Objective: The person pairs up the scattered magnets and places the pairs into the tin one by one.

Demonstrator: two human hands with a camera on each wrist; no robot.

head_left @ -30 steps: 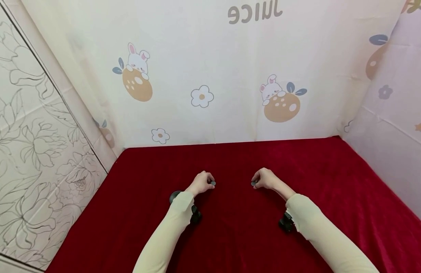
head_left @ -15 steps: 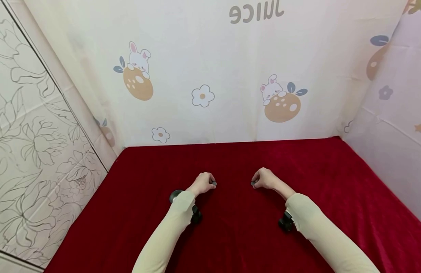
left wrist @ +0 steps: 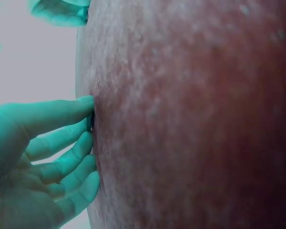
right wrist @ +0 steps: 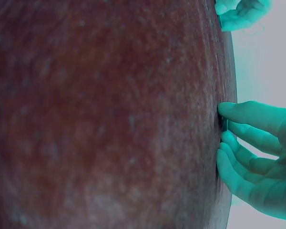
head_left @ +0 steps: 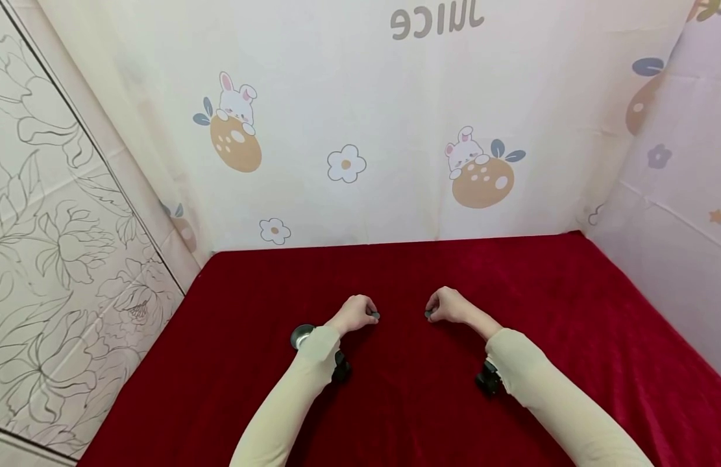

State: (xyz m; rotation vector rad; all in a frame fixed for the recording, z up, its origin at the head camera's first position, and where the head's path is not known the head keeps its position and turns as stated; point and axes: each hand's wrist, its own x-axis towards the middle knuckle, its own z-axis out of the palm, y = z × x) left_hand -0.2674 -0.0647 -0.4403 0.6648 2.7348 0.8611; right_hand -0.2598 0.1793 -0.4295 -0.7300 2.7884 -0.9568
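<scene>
My left hand [head_left: 355, 313] pinches a small grey disc [head_left: 376, 315] between thumb and fingers, low over the red cloth [head_left: 395, 389]. Across a short gap, my right hand [head_left: 450, 305] pinches a similar grey disc [head_left: 427, 314]. The two discs face each other, apart. In the left wrist view, the disc [left wrist: 89, 122] shows edge-on as a dark sliver behind the thumb, fingertips right at the cloth. The right wrist view likewise has its disc [right wrist: 225, 124] upright between thumb and fingers, mostly covered by them.
A round metal bowl [head_left: 300, 335] stands beside the left forearm, partly hidden by the sleeve. Dark wrist devices [head_left: 488, 378] sit under both forearms. A printed white curtain [head_left: 395, 207] rises behind the cloth's far edge, with a flower-patterned panel [head_left: 62, 259] on the left.
My left hand has moved right with its disc, and my right hand slightly left with its own, so the gap between them is narrower. More of the bowl shows.
</scene>
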